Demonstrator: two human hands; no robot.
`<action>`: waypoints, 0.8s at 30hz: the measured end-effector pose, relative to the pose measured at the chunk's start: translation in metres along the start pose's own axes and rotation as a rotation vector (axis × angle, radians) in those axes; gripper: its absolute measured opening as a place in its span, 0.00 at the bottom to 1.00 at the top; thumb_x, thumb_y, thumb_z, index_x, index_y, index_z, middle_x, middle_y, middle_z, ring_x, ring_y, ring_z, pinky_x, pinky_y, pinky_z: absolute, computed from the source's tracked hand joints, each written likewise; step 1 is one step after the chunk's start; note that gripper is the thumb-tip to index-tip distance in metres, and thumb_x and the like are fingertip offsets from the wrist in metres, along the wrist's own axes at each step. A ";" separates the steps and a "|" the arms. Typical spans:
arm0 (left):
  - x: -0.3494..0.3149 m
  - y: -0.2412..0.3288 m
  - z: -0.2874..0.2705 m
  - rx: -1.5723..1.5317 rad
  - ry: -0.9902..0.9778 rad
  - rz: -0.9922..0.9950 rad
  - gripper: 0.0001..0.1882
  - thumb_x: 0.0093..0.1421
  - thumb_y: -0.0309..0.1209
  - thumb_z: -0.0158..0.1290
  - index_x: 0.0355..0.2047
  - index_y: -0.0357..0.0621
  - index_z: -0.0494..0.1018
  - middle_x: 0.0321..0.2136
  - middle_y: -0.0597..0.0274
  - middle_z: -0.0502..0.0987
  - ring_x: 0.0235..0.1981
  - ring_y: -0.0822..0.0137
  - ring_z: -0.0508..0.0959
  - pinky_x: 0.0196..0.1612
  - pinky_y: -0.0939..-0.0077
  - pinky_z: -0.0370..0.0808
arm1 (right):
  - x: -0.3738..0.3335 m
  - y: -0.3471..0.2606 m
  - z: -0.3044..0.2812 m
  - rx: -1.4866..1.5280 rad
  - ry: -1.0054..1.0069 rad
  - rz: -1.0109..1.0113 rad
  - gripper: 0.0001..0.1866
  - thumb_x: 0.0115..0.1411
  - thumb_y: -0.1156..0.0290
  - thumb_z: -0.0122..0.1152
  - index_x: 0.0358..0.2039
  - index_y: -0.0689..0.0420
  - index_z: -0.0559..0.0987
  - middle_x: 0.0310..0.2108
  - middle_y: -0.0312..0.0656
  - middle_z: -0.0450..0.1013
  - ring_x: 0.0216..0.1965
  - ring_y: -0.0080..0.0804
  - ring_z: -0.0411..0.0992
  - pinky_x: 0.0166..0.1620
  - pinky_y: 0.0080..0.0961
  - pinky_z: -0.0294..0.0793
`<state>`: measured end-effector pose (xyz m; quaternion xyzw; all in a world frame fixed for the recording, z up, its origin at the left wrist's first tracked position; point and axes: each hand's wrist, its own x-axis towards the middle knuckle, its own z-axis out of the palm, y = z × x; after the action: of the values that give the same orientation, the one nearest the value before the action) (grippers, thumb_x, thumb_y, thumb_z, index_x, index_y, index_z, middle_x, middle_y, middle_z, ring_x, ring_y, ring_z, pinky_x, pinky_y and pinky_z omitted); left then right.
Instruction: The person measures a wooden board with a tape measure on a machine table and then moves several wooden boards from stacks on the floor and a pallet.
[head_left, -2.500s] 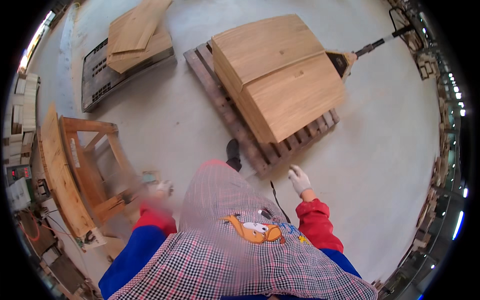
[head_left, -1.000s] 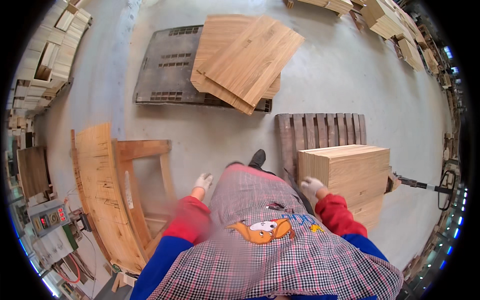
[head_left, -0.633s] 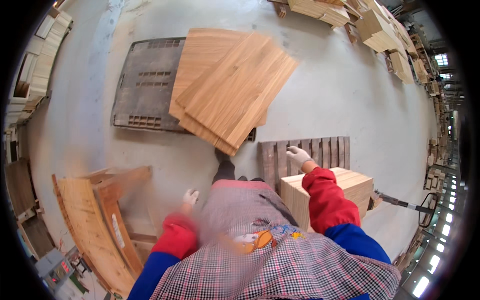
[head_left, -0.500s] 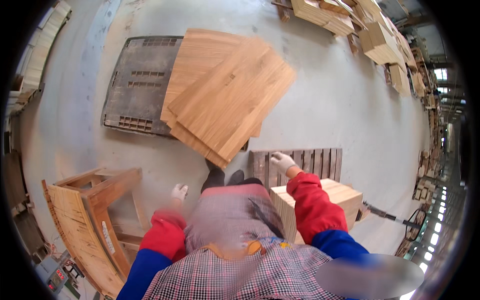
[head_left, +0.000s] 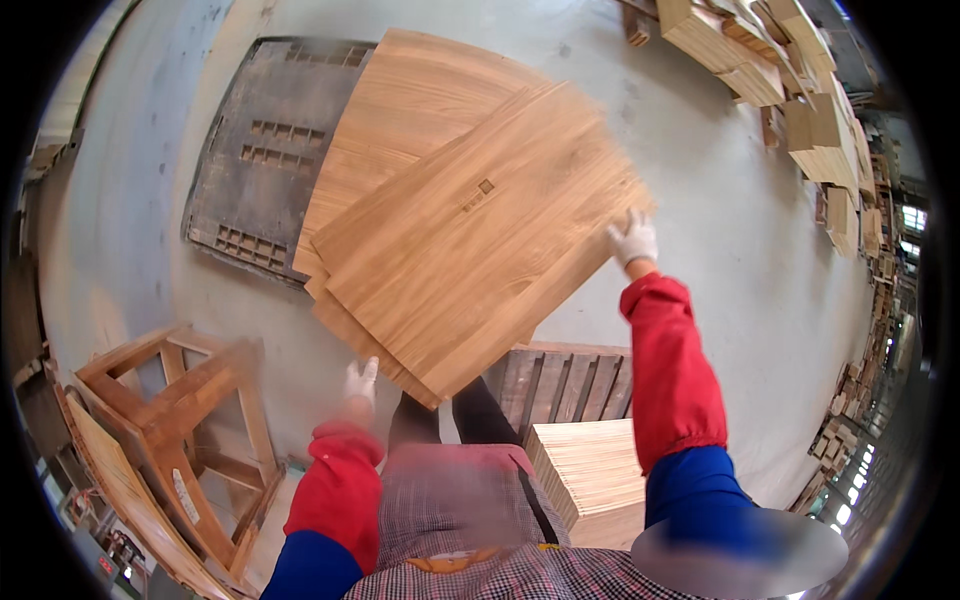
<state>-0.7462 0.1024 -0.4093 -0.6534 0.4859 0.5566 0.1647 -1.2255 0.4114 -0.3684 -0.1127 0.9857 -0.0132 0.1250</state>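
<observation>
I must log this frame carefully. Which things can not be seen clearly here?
- Head view: right hand motion-blurred at the top wooden panel edge; grip unclear.
- Left hand: contact with the panels uncertain.
- Lower panels and grey pallet: partly covered.
- Small dark mark: too small.

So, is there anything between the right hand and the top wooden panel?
Nothing visible. The right hand already touches the far edge of the top wooden panel, and the left hand is beside its near corner.
</observation>
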 end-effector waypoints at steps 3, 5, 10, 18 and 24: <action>-0.002 0.016 0.024 -0.100 0.051 -0.067 0.40 0.56 0.48 0.51 0.60 0.46 0.45 0.58 0.55 0.54 0.56 0.57 0.60 0.53 0.57 0.62 | 0.061 0.010 -0.007 0.052 0.025 -0.037 0.41 0.48 0.49 0.59 0.58 0.57 0.59 0.58 0.57 0.54 0.59 0.51 0.53 0.59 0.36 0.55; 0.018 -0.006 0.031 -0.095 0.159 -0.041 0.39 0.56 0.48 0.51 0.60 0.45 0.45 0.58 0.55 0.55 0.56 0.56 0.60 0.53 0.56 0.62 | 0.090 0.010 -0.009 0.015 0.031 -0.072 0.42 0.48 0.50 0.59 0.58 0.61 0.57 0.57 0.56 0.56 0.58 0.49 0.54 0.59 0.33 0.55; 0.007 0.005 0.042 -0.242 0.183 0.033 0.37 0.55 0.48 0.52 0.57 0.45 0.48 0.58 0.57 0.55 0.57 0.57 0.59 0.55 0.51 0.58 | 0.127 0.027 0.008 0.434 -0.082 -0.083 0.38 0.51 0.55 0.60 0.55 0.67 0.60 0.52 0.55 0.63 0.54 0.41 0.62 0.56 0.27 0.59; 0.018 0.018 0.021 -0.503 0.185 -0.077 0.29 0.54 0.45 0.53 0.53 0.52 0.56 0.53 0.63 0.61 0.55 0.61 0.61 0.53 0.54 0.59 | 0.108 0.047 0.020 0.629 -0.131 -0.013 0.28 0.55 0.58 0.56 0.48 0.67 0.66 0.42 0.51 0.70 0.43 0.36 0.69 0.47 0.27 0.66; 0.049 0.025 -0.017 -0.490 0.356 -0.134 0.35 0.53 0.47 0.50 0.57 0.46 0.54 0.52 0.60 0.63 0.53 0.62 0.62 0.54 0.59 0.58 | -0.008 0.052 0.054 0.529 -0.098 0.050 0.28 0.53 0.57 0.58 0.47 0.66 0.65 0.43 0.56 0.67 0.42 0.45 0.68 0.48 0.33 0.65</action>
<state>-0.7614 0.0553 -0.4387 -0.7916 0.3141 0.5219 -0.0491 -1.2157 0.4638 -0.4212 -0.0521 0.9431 -0.2619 0.1981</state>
